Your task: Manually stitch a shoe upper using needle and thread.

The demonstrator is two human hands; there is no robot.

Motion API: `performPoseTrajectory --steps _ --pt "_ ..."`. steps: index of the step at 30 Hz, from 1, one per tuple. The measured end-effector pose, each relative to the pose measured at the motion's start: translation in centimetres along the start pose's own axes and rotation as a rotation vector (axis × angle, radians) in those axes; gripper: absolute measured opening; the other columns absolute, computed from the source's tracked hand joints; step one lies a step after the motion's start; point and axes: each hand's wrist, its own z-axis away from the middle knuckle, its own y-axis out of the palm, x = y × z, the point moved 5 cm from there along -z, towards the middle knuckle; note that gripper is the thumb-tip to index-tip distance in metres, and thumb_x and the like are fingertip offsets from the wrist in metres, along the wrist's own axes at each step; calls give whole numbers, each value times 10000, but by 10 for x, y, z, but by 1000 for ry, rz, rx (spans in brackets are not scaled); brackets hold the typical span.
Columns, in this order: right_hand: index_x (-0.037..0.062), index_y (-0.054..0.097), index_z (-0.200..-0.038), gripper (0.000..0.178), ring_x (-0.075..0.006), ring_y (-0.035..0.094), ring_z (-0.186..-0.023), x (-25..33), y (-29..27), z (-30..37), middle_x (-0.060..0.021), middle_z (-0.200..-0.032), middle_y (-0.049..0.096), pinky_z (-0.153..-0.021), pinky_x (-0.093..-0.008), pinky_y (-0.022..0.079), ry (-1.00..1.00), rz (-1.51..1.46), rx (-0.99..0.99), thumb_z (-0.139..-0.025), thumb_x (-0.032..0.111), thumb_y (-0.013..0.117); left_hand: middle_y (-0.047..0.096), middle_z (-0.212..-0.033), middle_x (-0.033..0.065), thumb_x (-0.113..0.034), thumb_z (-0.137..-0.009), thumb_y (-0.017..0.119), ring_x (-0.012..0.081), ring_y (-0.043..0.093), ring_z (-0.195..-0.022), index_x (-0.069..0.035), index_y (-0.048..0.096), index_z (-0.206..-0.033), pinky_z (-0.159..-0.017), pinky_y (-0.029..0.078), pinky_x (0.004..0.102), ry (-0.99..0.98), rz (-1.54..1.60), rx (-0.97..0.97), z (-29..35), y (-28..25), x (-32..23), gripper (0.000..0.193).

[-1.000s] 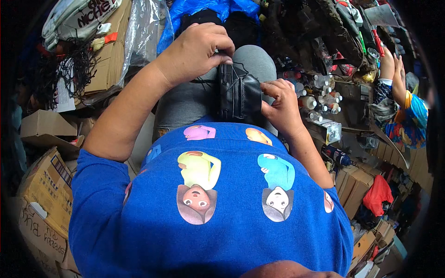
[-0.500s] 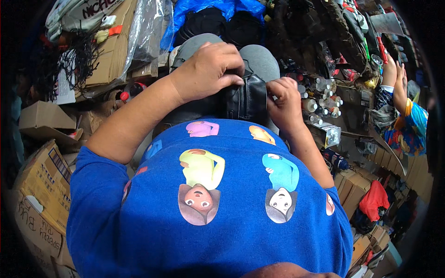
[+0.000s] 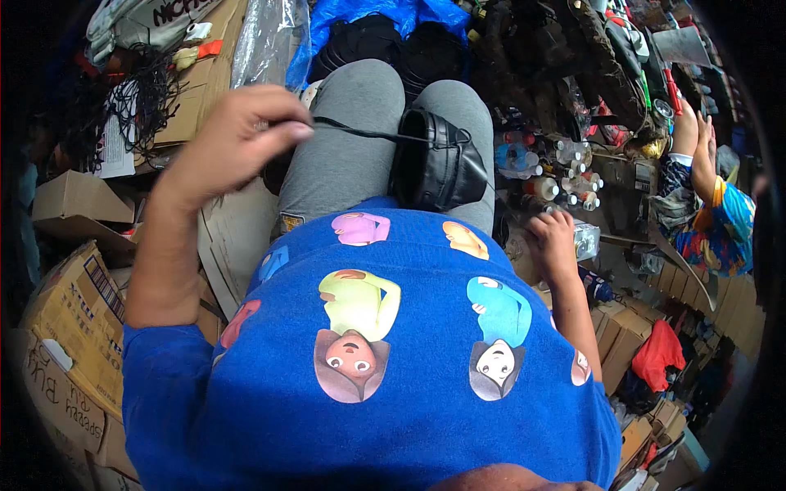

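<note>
On my grey-trousered lap (image 3: 344,164) lies a black leather shoe (image 3: 452,186), its opening toward the left and its laced front toward the right. A black shoelace (image 3: 352,128) runs from the shoe out to the left. Its end is pinched in my left hand (image 3: 237,147), raised beyond my left thigh. Off to the right of the shoe, apart from it, my right hand (image 3: 553,239) hangs with bent fingers drawn together. Whatever it may hold is too small to make out.
Several small bottles (image 3: 573,176) stand right of my knees. Cardboard boxes (image 3: 82,209) are piled at the left. Black round pieces (image 3: 352,49) lie on blue plastic (image 3: 426,8) beyond my knees. Another person's hands (image 3: 696,139) show at the far right.
Both hands have moved apart from the shoe, the left drawing the lace out leftward, the right going right and nearer me. The shoe now lies turned, with its opening in view.
</note>
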Motion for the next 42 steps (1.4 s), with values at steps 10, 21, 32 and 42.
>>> performPoseTrajectory --steps 10,21,32,42 --pt "93 621 -1022 195 -214 636 -984 -39 -41 -52 -67 -1022 655 -993 -490 454 -84 -2174 -519 -1002 267 535 685 -952 57 -55 -880 671 126 636 -916 -15 691 -993 -868 481 265 54 219 -304 30 -90 -22 121" --pt "100 523 -965 159 -66 323 -571 -68 -51 -24 59 -654 366 -551 -241 307 209 -1918 -598 -1023 247 501 494 -701 -46 -229 -1021 501 49 347 -536 -101 599 -998 -567 266 195 104 1099 -284 -15 -23 39 163" --pt "23 686 -1086 233 -146 600 -959 34 -12 -64 -64 -1036 640 -852 -275 469 89 -832 -238 -870 109 694 618 -826 51 -81 -763 728 224 582 -844 -131 741 -935 -803 478 327 309 -143 -164 -57 66 -25 180" --pt "31 708 -943 196 -211 616 -890 77 -24 -82 -77 -900 666 -796 -326 478 -63 -866 -257 -755 69 744 575 -832 14 -133 -781 718 213 557 -932 -150 756 -830 -882 403 414 303 -352 -129 -66 85 -26 64"
